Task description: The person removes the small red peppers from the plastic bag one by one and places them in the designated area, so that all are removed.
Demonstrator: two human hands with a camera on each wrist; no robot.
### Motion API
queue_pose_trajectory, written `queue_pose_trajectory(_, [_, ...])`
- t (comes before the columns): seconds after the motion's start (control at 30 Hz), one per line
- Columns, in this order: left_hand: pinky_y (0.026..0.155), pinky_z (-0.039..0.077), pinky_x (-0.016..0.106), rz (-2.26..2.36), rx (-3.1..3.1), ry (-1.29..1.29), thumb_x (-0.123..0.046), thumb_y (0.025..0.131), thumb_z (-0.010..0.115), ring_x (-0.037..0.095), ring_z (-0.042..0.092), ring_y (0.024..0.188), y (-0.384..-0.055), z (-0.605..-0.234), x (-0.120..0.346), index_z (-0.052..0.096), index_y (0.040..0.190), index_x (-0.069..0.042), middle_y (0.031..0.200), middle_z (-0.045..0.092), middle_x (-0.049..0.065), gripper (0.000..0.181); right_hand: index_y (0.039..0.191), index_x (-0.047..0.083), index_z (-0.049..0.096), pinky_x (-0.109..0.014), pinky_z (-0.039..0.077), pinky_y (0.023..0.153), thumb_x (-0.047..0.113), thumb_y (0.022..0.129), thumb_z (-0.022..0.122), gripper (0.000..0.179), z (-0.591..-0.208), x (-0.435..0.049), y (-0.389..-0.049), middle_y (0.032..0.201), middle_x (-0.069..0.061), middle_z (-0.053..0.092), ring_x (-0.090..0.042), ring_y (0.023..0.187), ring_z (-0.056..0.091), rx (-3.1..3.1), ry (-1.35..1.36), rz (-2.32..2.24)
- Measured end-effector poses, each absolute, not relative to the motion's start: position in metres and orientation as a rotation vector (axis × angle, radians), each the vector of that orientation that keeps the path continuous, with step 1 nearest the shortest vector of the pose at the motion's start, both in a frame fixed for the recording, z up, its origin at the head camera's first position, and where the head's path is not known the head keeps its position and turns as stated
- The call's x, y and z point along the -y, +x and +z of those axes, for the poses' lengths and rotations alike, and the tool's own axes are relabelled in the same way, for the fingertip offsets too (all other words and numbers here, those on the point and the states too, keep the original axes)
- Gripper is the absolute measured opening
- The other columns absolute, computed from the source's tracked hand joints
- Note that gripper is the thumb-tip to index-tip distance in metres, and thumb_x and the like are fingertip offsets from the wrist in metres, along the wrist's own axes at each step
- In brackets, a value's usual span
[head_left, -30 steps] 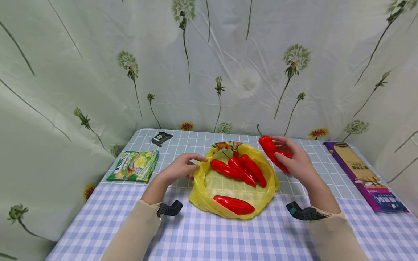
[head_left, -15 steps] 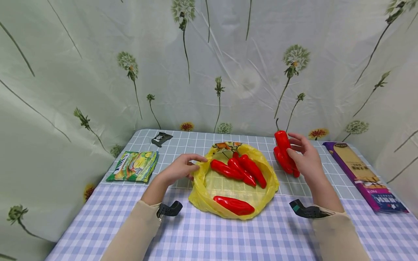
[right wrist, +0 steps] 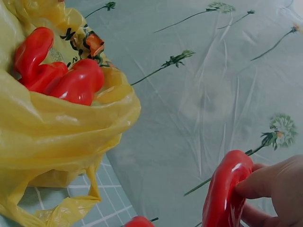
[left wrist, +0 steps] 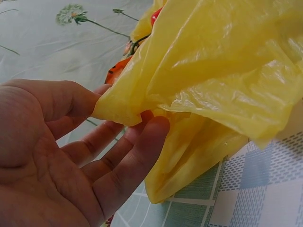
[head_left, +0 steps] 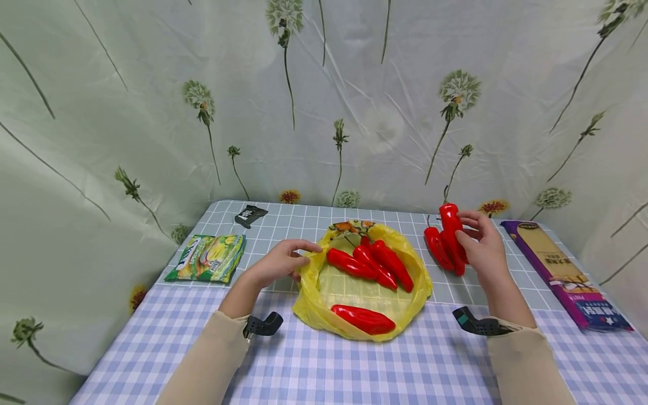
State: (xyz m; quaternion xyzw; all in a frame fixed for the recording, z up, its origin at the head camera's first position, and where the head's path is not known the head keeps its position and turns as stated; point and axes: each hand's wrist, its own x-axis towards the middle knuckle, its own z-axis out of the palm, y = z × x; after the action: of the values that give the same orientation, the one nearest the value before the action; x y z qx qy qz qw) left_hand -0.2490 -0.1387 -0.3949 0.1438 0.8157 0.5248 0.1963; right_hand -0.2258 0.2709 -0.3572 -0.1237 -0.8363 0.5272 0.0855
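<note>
A yellow plastic bag [head_left: 314, 315] lies spread with its mouth up, several red peppers [head_left: 387, 263] inside. My left hand [head_left: 278, 261] pinches its left edge; in the left wrist view thumb and index grip the yellow film [left wrist: 189, 85], the other fingers extended below. To the right of the bag, my right hand [head_left: 485, 244] holds a red pepper [head_left: 450, 225] between thumb and fingers, stem upward. Another red pepper [head_left: 437, 247] lies right beside the held one. In the right wrist view, the held pepper [right wrist: 225, 189] shows its glossy side.
A green snack packet [head_left: 208, 257] and a small black packet [head_left: 250, 214] lie to the left. At the right edge is a long purple pasta package [head_left: 557, 264]. A flower-printed curtain [head_left: 324, 101] hangs behind the table with its checked cloth [head_left: 324, 377].
My right hand has moved right with the pepper, away from the bag, and lowered it beside the pepper on the table. The left hand keeps its hold on the bag.
</note>
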Motion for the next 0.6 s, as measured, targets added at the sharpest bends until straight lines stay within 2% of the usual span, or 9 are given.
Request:
queue_pose_trajectory(0.1, [0.067,0.060,0.032,1.464,-2.284,0.405,-0.006,0.097,0.053,0.021,0.064,0.090,-0.2501,-0.3949,0.1388,0.065,0.130,-0.013,0.144,0.054,0.012,0.035,0.145,0.027,0.045,-0.037,0.057,0.094,0.020,0.103,0.049,0.042,-0.3590,-0.2725,-0.2267,0.157,-0.012,0.039,-0.035,0.139,0.042,2.508,-0.385,1.570])
queue_pose_trajectory(0.17, [0.067,0.060,0.032,1.463,-2.285,0.406,-0.006,0.097,0.053,0.021,0.064,0.090,-0.2499,-0.3948,0.1389,0.065,0.130,-0.012,0.144,0.055,0.012,0.035,0.142,0.024,0.050,-0.026,0.058,0.086,0.019,0.104,0.048,0.039,-0.3603,-0.2741,-0.2271,0.157,-0.012,0.039,-0.033,0.136,0.044,2.522,-0.392,1.564])
queue_pose_trajectory(0.27, [0.067,0.060,0.032,1.470,-2.284,0.416,-0.006,0.097,0.053,0.021,0.064,0.089,-0.2494,-0.3944,0.1389,0.065,0.130,-0.012,0.144,0.055,0.012,0.035,0.139,0.022,0.054,-0.011,0.053,0.073,0.020,0.104,0.046,0.036,-0.3614,-0.2764,-0.2275,0.156,-0.013,0.040,-0.030,0.129,0.047,2.530,-0.396,1.554])
queue_pose_trajectory(0.4, [0.068,0.060,0.033,1.468,-2.285,0.424,-0.006,0.097,0.053,0.021,0.064,0.090,-0.2489,-0.3944,0.1389,0.065,0.129,-0.011,0.144,0.055,0.013,0.035,0.139,0.022,0.056,-0.010,0.051,0.071,0.021,0.104,0.046,0.036,-0.3622,-0.2780,-0.2272,0.156,-0.013,0.040,-0.026,0.126,0.047,2.526,-0.411,1.557])
queue_pose_trajectory(0.6, [0.068,0.060,0.033,1.461,-2.286,0.425,-0.007,0.097,0.053,0.021,0.064,0.090,-0.2492,-0.3949,0.1390,0.065,0.130,-0.011,0.144,0.055,0.012,0.035,0.140,0.023,0.056,-0.011,0.052,0.072,0.022,0.105,0.046,0.037,-0.3632,-0.2802,-0.2272,0.157,-0.014,0.040,-0.028,0.129,0.046,2.535,-0.422,1.579])
